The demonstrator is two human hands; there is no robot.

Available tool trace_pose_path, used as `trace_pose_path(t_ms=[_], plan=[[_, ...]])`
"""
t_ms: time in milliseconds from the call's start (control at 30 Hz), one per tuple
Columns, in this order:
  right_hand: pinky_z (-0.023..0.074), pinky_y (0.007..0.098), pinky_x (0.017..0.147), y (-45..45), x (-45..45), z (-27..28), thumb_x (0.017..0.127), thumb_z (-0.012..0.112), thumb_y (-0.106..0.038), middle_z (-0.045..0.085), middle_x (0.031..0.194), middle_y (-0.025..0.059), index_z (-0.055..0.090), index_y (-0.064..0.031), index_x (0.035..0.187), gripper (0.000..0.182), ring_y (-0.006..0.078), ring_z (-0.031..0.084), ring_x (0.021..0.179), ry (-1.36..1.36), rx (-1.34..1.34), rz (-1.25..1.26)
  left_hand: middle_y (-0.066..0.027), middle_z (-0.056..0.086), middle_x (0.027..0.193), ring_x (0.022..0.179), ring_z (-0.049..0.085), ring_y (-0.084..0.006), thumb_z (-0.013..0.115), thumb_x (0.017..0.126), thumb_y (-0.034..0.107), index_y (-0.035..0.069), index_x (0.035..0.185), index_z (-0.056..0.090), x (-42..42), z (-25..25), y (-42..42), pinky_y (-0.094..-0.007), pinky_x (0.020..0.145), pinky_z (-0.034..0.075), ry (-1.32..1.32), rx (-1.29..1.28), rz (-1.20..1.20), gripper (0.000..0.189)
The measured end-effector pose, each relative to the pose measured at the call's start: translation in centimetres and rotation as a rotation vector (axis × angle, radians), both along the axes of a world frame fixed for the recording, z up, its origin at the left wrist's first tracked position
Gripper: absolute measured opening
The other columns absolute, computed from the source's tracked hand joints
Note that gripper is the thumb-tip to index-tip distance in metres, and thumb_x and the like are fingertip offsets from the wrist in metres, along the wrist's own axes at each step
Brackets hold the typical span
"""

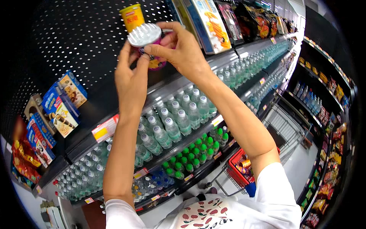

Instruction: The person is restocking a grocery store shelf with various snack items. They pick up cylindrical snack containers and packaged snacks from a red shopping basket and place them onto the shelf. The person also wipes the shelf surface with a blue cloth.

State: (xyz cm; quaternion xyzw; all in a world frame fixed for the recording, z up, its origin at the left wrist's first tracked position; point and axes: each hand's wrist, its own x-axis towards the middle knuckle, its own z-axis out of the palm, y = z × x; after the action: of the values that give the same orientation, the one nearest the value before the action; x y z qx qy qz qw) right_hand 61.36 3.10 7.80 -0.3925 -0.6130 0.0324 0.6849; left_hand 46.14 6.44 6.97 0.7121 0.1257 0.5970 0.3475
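Note:
Both my hands hold one short, round purple tub (156,63) with a shiny silver-white lid, above a black perforated shelf. My left hand (132,74) grips its left side. My right hand (175,47) wraps the right side, with the thumb just below the lid's rim. Right behind the tub, a yellow canister (132,17) with a yellow-green lid stands on the shelf. Whether the tub touches the canister or the shelf cannot be told.
Snack boxes (64,114) stand at left, larger boxes (211,25) at upper right. Rows of water bottles (171,128) fill lower shelves. A red basket (238,167) sits in a shopping cart (228,180) at lower right. Shelves of packaged goods (331,171) line the far right.

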Motion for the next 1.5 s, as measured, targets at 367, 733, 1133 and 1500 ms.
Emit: trace_pose_path(t_ms=[367,733,1133,1500], plan=[[0.0571,0.0283,0.086,-20.5,5.3,-7.9,0.07,0.093,-0.012,0.063,0.127,0.0075,0.057,-0.0024,0.136,0.076,0.0177,0.06,0.121,-0.038,-0.139,-0.366,-0.0168,0.047,0.149,0.133,0.051,-0.0231,0.056,0.102,0.003,-0.002,0.153,0.038,6.1,-10.5,-13.9,-0.0353,0.106,0.047,0.113,0.179,-0.248,0.055],[0.0467,0.0443,0.102,-35.1,9.8,-36.7,0.067,0.086,-0.013,0.057,0.121,0.0217,0.053,-0.0014,0.134,0.075,0.0392,0.057,0.118,0.198,-0.966,-0.838,-0.022,0.047,0.151,0.137,0.05,-0.0321,0.06,0.096,0.007,0.0,0.154,0.038,14.8,-39.7,-23.3,-0.0394,0.107,0.047,0.759,-0.241,-0.77,0.062],[0.0477,0.05,0.098,-35.8,13.7,-56.0,0.062,0.095,-0.02,0.057,0.121,0.0266,0.052,-0.0029,0.13,0.082,0.0448,0.056,0.114,0.198,-1.113,-0.983,-0.0185,0.056,0.136,0.124,0.057,-0.0341,0.063,0.096,0.007,0.0,0.142,0.05,14.7,-32.2,-20.9,-0.0383,0.104,0.047,0.762,-0.148,-0.708,0.048],[0.0544,0.0299,0.081,-17.6,12.0,-22.9,0.098,0.063,-0.001,0.064,0.121,0.01,0.064,-0.0039,0.123,0.026,0.0183,0.065,0.106,-0.016,-0.379,-0.428,-0.0166,0.051,0.145,0.134,0.052,-0.0293,0.063,0.096,0.004,0.002,0.14,0.053,8.4,-11.7,-11.3,-0.0381,0.104,0.049,0.471,0.22,-0.254,0.044]])
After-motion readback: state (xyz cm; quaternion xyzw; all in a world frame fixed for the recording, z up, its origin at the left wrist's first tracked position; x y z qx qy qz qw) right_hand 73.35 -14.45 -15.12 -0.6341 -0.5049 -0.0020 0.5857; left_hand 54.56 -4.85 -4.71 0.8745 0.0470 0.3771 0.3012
